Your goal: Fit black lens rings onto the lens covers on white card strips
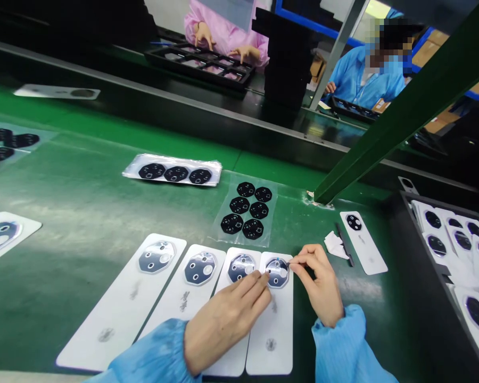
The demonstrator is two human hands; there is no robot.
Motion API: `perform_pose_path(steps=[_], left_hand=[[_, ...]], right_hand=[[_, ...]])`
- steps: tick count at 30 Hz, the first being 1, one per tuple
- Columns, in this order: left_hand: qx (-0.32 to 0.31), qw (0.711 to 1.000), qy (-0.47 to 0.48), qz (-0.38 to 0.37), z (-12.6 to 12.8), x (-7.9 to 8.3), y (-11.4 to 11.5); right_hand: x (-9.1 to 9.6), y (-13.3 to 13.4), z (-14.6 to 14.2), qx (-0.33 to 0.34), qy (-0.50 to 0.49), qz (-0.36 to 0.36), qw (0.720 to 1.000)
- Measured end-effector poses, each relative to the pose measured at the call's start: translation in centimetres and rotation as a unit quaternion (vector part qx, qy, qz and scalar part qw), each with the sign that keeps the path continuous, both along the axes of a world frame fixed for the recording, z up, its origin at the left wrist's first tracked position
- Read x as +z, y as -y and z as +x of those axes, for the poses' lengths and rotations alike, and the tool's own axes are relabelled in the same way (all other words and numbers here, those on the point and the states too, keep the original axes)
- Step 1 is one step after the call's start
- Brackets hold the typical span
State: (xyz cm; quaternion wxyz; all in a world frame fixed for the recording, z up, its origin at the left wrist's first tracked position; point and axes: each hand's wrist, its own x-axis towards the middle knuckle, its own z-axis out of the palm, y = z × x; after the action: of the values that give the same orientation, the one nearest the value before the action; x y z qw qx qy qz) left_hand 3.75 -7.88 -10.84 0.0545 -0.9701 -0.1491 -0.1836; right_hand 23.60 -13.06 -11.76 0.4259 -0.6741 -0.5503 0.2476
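Four white covers (120, 308) lower centre, black-disc sheet (245, 210) above, our left hand (223, 319) fingers flat, covering one, right hand (319, 284) pinching a tab (288, 263) on the shiny camera disc (278, 274)

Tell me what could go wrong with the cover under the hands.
The right hand pinches a small tab at the lens ring of the rightmost cover; a sharp pull might lift or slide that cover.
The left hand rests its fingers right beside the ring, so they may smudge it.
The next cover lies right beside it; a slip could knock it askew.
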Motion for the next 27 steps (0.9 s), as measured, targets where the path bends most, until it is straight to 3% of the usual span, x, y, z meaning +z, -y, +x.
perform_pose_path(steps=[10,15,21,27], left_hand=[[-0.01,1.0,-0.013,0.0,0.1,0.3,0.0],[-0.007,1.0,-0.019,0.006,0.3,0.2,0.0],[0.0,1.0,-0.01,0.016,0.3,0.0,0.1],[0.008,1.0,0.002,0.016,0.5,0.0,0.2]], right_hand=[[-0.1,0.0,0.0,0.005,0.028,-0.005,1.0],[0.4,-0.1,-0.5,0.022,0.094,0.022,0.995],[1.5,-0.8,-1.9,0.071,0.325,0.096,0.938],[1.1,-1.2,-2.5,0.097,0.391,0.15,0.903]])
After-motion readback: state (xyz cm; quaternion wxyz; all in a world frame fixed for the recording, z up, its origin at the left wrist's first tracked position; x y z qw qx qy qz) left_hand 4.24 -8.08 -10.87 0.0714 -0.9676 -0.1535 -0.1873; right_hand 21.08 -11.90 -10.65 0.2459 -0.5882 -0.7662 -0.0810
